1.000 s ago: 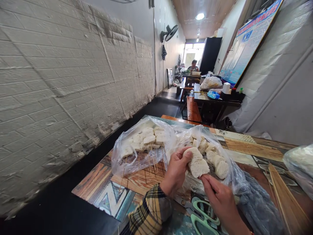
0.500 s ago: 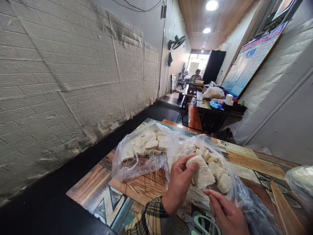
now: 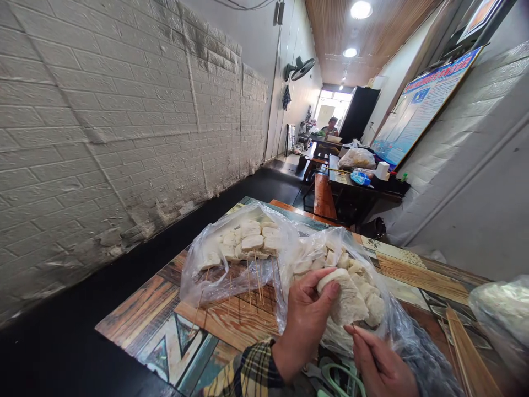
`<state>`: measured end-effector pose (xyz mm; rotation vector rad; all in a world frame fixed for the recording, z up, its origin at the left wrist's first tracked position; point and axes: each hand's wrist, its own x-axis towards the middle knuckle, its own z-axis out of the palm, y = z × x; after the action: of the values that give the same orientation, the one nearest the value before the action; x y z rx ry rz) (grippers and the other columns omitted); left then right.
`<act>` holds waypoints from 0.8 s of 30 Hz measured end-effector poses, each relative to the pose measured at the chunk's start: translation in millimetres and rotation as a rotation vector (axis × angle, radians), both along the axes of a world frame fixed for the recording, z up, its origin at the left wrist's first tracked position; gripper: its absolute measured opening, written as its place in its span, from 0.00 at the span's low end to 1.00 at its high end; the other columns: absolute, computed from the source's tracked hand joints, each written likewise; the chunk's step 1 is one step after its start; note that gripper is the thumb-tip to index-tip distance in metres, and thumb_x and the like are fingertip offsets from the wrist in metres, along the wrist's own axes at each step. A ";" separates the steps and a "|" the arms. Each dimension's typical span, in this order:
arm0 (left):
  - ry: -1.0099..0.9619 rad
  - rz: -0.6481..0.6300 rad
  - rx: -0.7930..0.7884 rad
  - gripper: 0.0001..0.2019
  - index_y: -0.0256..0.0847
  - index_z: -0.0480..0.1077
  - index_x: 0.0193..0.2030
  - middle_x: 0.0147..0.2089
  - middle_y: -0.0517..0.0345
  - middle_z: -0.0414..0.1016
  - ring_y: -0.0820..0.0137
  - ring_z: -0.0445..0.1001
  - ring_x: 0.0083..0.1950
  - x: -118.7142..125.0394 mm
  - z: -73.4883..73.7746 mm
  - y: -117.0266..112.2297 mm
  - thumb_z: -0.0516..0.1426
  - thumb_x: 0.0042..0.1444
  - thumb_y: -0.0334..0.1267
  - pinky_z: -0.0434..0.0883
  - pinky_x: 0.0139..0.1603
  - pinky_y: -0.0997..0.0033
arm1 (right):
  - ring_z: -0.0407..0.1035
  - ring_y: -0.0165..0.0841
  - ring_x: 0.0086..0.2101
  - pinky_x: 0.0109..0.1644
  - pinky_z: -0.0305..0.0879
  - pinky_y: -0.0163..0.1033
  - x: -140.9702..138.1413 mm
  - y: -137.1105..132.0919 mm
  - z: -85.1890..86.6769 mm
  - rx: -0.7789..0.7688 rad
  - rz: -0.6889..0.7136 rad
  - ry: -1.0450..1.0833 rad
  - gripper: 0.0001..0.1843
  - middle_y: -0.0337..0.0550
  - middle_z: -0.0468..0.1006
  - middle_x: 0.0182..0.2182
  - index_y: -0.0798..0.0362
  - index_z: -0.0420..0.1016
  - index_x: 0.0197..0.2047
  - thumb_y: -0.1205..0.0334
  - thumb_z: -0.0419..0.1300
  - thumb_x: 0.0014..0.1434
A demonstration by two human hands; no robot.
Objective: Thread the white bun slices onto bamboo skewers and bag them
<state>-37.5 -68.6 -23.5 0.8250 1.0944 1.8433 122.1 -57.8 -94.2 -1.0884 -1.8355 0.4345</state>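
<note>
My left hand [image 3: 308,314] pinches a pale, spongy, bread-like slice [image 3: 344,300] between thumb and fingers. Just below the slice's lower edge, the fingertips of my right hand [image 3: 382,358] are closed on a thin wooden skewer [image 3: 354,326], of which only a short bit shows. How deep it sits in the slice is hidden. Behind the hands lies an open clear plastic bag [image 3: 303,242] of similar pieces [image 3: 374,309]. To the left, another clear bag [image 3: 192,275] holds slices [image 3: 252,242] with several skewers [image 3: 258,278] sticking out toward me.
Scissors with pale green handles [image 3: 336,380] lie under my hands on the wood-patterned table [image 3: 144,314]. A wooden strip [image 3: 471,353] and a plastic-wrapped bundle [image 3: 504,309] are at the right. Beyond stand a bench [image 3: 324,196], a loaded table [image 3: 341,176] and a seated person [image 3: 331,128].
The view has shifted slightly, and the table appears a little further left. Both hands keep their grip, with the slice and skewer in nearly the same position.
</note>
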 end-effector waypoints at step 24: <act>0.115 -0.018 0.011 0.15 0.43 0.82 0.42 0.40 0.50 0.82 0.58 0.77 0.41 1.7 14.8 -15.3 0.63 0.52 0.48 0.72 0.44 0.63 | 0.75 0.35 0.23 0.28 0.71 0.35 4.9 -0.9 -3.4 0.012 -0.077 -0.044 0.24 0.42 0.82 0.23 0.50 0.80 0.31 0.42 0.53 0.63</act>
<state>-35.8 -83.9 -8.7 0.9543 1.1457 1.8064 127.0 -58.7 -97.6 -1.1647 -1.8258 0.3562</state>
